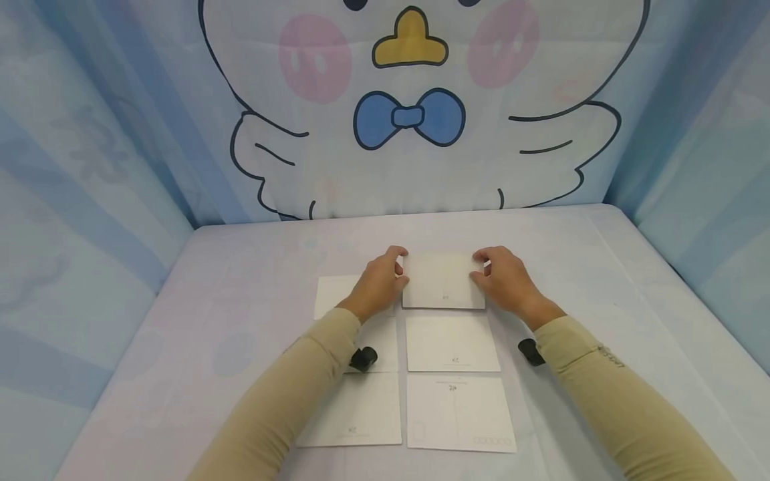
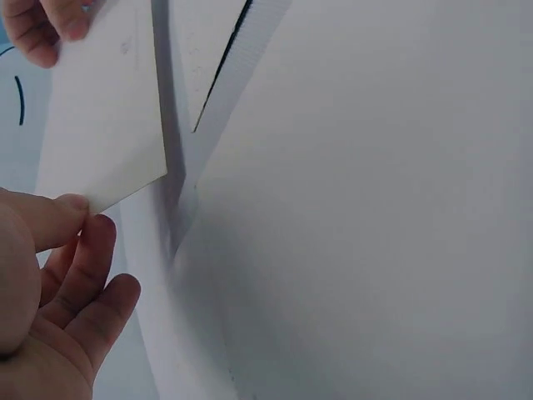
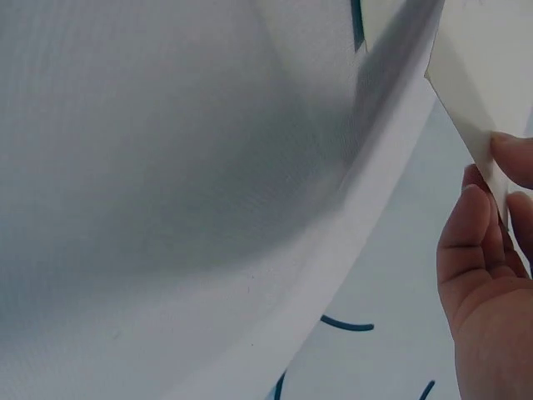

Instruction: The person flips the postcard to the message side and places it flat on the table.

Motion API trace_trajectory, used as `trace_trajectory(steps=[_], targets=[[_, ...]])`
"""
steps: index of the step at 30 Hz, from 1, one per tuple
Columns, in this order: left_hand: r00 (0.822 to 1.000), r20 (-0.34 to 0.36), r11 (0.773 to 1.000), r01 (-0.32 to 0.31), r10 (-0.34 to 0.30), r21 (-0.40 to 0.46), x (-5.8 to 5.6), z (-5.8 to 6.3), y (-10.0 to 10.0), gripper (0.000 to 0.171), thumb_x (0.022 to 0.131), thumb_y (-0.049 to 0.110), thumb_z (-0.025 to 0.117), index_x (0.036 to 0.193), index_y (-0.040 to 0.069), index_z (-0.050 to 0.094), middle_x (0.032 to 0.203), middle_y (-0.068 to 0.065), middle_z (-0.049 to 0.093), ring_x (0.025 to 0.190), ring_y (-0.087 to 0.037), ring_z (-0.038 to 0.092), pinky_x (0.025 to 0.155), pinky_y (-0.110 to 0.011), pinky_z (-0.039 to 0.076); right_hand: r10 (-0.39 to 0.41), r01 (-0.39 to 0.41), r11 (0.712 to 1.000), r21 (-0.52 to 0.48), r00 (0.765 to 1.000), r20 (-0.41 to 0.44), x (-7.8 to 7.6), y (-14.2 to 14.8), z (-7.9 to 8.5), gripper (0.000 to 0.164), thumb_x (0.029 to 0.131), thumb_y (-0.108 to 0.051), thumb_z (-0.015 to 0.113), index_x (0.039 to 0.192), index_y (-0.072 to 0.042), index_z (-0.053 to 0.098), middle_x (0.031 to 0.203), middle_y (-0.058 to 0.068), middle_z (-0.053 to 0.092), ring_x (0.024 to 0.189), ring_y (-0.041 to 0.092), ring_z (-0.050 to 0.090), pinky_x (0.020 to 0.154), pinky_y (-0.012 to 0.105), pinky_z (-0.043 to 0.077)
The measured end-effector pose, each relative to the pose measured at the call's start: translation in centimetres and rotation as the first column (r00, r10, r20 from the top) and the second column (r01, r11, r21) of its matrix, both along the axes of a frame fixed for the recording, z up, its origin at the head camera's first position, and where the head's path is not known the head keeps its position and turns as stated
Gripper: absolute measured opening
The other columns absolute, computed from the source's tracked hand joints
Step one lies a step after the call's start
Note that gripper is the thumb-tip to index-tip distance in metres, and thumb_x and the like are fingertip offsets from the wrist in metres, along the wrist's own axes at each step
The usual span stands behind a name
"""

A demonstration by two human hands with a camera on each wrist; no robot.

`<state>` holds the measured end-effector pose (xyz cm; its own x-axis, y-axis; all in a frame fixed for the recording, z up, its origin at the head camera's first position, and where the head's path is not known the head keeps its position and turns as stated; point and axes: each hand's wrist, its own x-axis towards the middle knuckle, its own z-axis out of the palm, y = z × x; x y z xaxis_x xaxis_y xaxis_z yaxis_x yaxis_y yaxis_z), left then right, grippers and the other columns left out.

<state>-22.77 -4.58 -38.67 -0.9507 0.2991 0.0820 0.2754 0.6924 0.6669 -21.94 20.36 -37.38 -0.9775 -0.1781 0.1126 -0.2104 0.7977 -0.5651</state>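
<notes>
Both hands hold one white postcard [image 1: 444, 277] by its opposite short edges, at the far end of the card layout. My left hand [image 1: 377, 280] pinches its left edge between thumb and fingers; in the left wrist view the thumb lies on the face of the postcard [image 2: 117, 108]. On the other side, my right hand [image 1: 505, 277] pinches the right edge, and the right wrist view shows fingers behind the postcard [image 3: 487, 75]. The held card is raised a little off the cloth. Nearer lie a middle right postcard [image 1: 451, 344] and a front right postcard [image 1: 460, 414] with printed lines.
In the left column lie a front postcard [image 1: 357, 411], a middle postcard [image 1: 385, 337] and a far postcard [image 1: 333, 294], partly hidden by the left arm. A pale cloth [image 1: 240, 287] covers the table. Behind it hangs a curtain [image 1: 409, 180] with a cartoon bird.
</notes>
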Motion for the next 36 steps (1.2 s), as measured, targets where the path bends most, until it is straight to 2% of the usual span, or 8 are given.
trace_trajectory(steps=[4,8,13,17,21,27,36], targets=[[0.999,0.043,0.999,-0.002,0.004,-0.043,0.1,-0.3,0.3,0.049,0.095,0.007,0.069,0.139,0.006,0.048,0.098,-0.005,0.058,0.083,-0.02,0.055,0.075,-0.032,0.049,0.018,-0.019,0.999,0.028,0.998,0.054,-0.1,-0.1,-0.1,0.043,0.093,-0.008,0.065,0.131,0.01,0.055,0.111,0.021,0.053,0.095,0.032,0.052,0.078,0.041,0.046],[0.999,0.035,0.993,0.006,-0.002,-0.12,0.1,-0.7,0.6,0.051,0.093,0.009,0.071,0.139,0.007,0.049,0.098,-0.005,0.058,0.084,-0.02,0.055,0.078,-0.034,0.049,0.032,-0.04,0.996,0.075,0.994,0.103,-0.2,-0.3,-0.4,0.051,0.093,-0.009,0.066,0.136,0.011,0.05,0.126,0.024,0.049,0.1,0.033,0.052,0.087,0.044,0.047],[1.0,-0.015,0.966,0.014,-0.018,-0.258,-0.1,-1.2,0.8,0.051,0.092,0.016,0.074,0.138,0.009,0.053,0.106,-0.008,0.064,0.095,-0.025,0.06,0.087,-0.041,0.049,0.049,-0.071,0.988,0.135,0.986,0.162,-0.1,-0.4,-0.8,0.061,0.091,-0.012,0.07,0.142,0.009,0.043,0.144,0.028,0.038,0.122,0.041,0.048,0.107,0.053,0.037],[0.999,-0.027,0.94,0.02,-0.031,-0.34,-0.1,-1.6,0.9,0.049,0.092,0.019,0.075,0.137,0.012,0.056,0.119,-0.011,0.065,0.108,-0.03,0.059,0.092,-0.047,0.047,0.064,-0.094,0.983,0.157,0.981,0.182,0.1,-0.4,-0.9,0.064,0.091,-0.013,0.07,0.144,0.009,0.041,0.146,0.029,0.036,0.131,0.044,0.043,0.109,0.055,0.034],[0.999,-0.02,0.928,0.04,-0.051,-0.371,0.0,-1.6,1.0,0.048,0.092,0.02,0.074,0.136,0.013,0.057,0.122,-0.01,0.064,0.11,-0.03,0.058,0.092,-0.047,0.046,0.07,-0.106,0.976,0.191,0.98,0.185,0.1,-0.4,-1.0,0.063,0.092,-0.013,0.07,0.144,0.009,0.041,0.146,0.031,0.036,0.131,0.045,0.043,0.109,0.056,0.034],[0.998,-0.005,0.915,0.055,-0.062,-0.401,0.4,-0.9,1.0,0.047,0.093,0.021,0.074,0.136,0.014,0.057,0.124,-0.009,0.064,0.11,-0.03,0.057,0.093,-0.048,0.045,0.073,-0.119,0.965,0.233,0.978,0.197,0.2,-0.5,-0.9,0.062,0.093,-0.014,0.069,0.144,0.009,0.043,0.146,0.031,0.038,0.133,0.045,0.042,0.11,0.055,0.033],[0.997,-0.022,0.894,0.056,-0.074,-0.445,1.0,-0.3,1.1,0.042,0.092,0.023,0.075,0.132,0.015,0.062,0.132,-0.006,0.061,0.117,-0.028,0.052,0.093,-0.047,0.044,0.103,-0.158,0.927,0.339,0.979,0.174,0.5,-0.5,-0.5,0.059,0.092,-0.018,0.073,0.141,0.005,0.05,0.143,0.028,0.048,0.132,0.046,0.044,0.109,0.056,0.034]])
